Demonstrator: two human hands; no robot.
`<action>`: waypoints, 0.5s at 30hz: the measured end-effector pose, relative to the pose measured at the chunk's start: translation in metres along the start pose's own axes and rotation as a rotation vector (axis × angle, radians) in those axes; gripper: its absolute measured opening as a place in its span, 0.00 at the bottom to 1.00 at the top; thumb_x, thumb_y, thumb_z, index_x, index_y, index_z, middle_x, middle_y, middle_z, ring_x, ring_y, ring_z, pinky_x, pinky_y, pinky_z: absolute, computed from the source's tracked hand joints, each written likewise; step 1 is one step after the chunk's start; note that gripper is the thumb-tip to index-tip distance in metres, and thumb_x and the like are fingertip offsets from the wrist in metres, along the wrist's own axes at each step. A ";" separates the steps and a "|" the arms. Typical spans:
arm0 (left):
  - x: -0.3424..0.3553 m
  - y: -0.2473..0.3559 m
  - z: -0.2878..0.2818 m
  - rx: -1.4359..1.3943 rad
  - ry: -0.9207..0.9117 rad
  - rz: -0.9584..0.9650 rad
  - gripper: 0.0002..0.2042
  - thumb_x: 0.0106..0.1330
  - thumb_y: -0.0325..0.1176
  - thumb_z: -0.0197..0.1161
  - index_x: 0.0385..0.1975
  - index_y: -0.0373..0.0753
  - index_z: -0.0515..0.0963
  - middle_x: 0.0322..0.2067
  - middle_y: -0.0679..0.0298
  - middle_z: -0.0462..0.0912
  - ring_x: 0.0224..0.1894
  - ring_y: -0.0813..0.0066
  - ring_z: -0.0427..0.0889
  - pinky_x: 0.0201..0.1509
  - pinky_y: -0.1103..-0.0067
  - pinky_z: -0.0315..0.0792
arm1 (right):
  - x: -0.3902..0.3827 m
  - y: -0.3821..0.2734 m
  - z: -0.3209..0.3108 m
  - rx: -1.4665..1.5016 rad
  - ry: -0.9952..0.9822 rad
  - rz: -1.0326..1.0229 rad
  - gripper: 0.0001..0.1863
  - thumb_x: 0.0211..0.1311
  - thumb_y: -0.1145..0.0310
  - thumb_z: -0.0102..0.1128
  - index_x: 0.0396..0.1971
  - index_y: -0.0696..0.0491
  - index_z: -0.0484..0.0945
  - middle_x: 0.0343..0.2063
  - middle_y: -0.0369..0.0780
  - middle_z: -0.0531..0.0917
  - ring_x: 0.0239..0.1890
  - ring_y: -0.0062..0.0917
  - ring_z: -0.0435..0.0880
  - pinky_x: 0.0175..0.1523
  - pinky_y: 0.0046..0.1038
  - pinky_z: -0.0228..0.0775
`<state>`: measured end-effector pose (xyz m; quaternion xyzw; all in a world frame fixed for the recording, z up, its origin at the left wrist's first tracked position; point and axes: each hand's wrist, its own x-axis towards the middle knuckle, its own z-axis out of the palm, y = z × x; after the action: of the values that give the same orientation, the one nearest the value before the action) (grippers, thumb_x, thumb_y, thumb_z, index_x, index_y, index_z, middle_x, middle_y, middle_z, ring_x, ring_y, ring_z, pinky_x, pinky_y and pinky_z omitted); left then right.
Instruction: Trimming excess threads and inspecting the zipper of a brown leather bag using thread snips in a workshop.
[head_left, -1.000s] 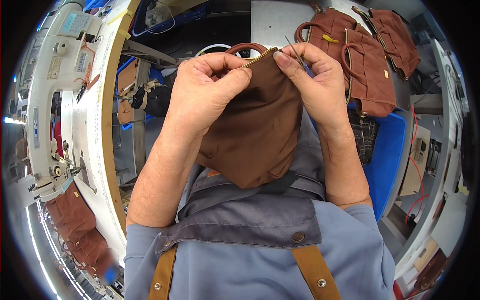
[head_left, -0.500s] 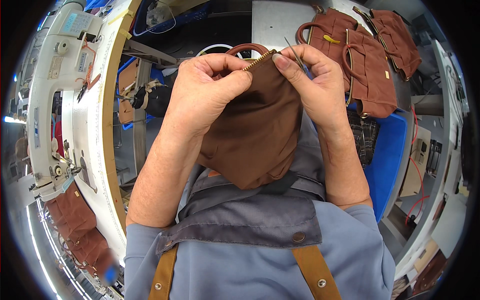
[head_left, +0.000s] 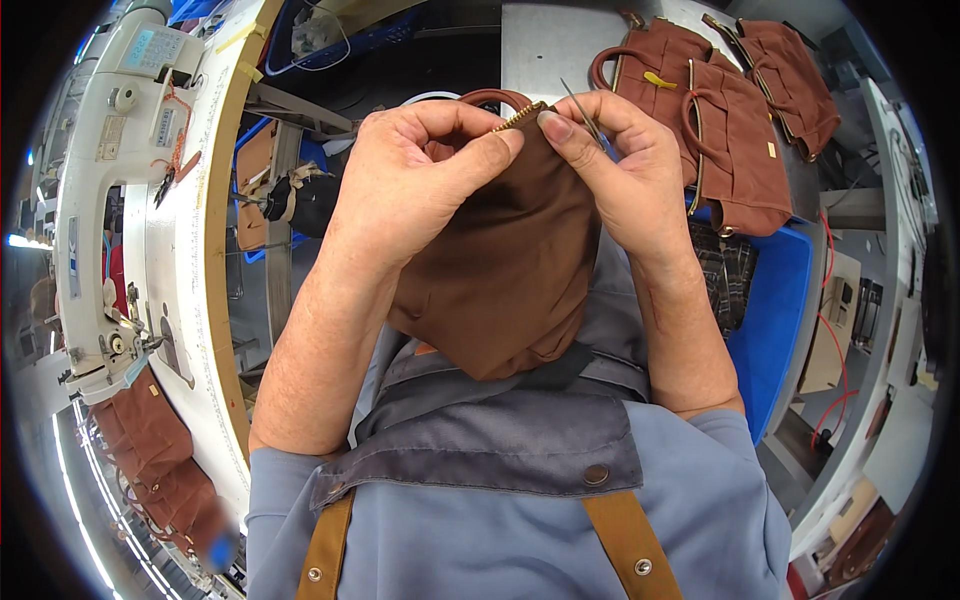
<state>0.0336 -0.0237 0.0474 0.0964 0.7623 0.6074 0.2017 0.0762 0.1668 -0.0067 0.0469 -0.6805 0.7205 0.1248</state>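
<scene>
The left hand (head_left: 410, 175) pinches the gold-toothed metal zipper (head_left: 517, 116) between thumb and bent forefinger, a narrow grip closed on the zipper's edge. The right hand (head_left: 628, 165) holds the zipper's other end just as tightly, thumb tip pressed on the cloth beside the last teeth. A slim, pointed grey metal tool (head_left: 577, 108) juts up behind the right thumb; its lower part is hidden by the hand, so I cannot tell what kind of tool it is.

The zipper edges a soft dark-brown fabric bag (head_left: 495, 270), which hangs from both hands in front of the person's body, its lower end against a blue-grey garment (head_left: 480, 545) with a dark grey flap and two tan straps. A rounded reddish-brown handle (head_left: 497, 97) shows behind the zipper, between the hands.

To the left stands a white sewing machine (head_left: 88, 230) on a pale worktable (head_left: 215, 330) with a yellowish edge; reddish-brown fabric bags (head_left: 150, 440) lie by its lower end. To the right, a blue plastic bin (head_left: 785, 330) has dark plaid cloth (head_left: 738, 275) in it. Farther off, more reddish-brown handled bags (head_left: 742, 150) with gold zippers lie partly overlapping on a grey metal table (head_left: 550, 45).
</scene>
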 end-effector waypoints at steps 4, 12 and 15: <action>0.001 -0.004 -0.002 -0.082 -0.018 0.013 0.09 0.69 0.31 0.68 0.42 0.33 0.86 0.37 0.67 0.88 0.40 0.85 0.81 0.51 0.84 0.72 | 0.000 -0.002 -0.002 -0.069 0.018 -0.024 0.10 0.66 0.66 0.68 0.39 0.58 0.84 0.27 0.31 0.85 0.30 0.11 0.77 0.37 0.17 0.69; 0.000 -0.005 -0.005 -0.087 -0.025 -0.024 0.09 0.69 0.31 0.67 0.43 0.33 0.86 0.38 0.66 0.88 0.42 0.84 0.82 0.53 0.83 0.72 | 0.000 -0.015 -0.019 -0.861 0.052 -0.628 0.16 0.56 0.58 0.73 0.45 0.42 0.87 0.29 0.28 0.84 0.25 0.17 0.77 0.36 0.26 0.55; 0.000 -0.005 -0.005 -0.096 -0.033 -0.012 0.09 0.69 0.31 0.67 0.43 0.33 0.86 0.38 0.66 0.88 0.42 0.84 0.82 0.53 0.83 0.72 | -0.001 -0.016 -0.017 -0.950 0.048 -0.644 0.15 0.57 0.58 0.73 0.44 0.42 0.88 0.27 0.27 0.83 0.24 0.17 0.75 0.35 0.26 0.55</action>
<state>0.0319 -0.0290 0.0433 0.0920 0.7295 0.6404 0.2219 0.0831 0.1842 0.0077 0.1742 -0.8779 0.2624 0.3606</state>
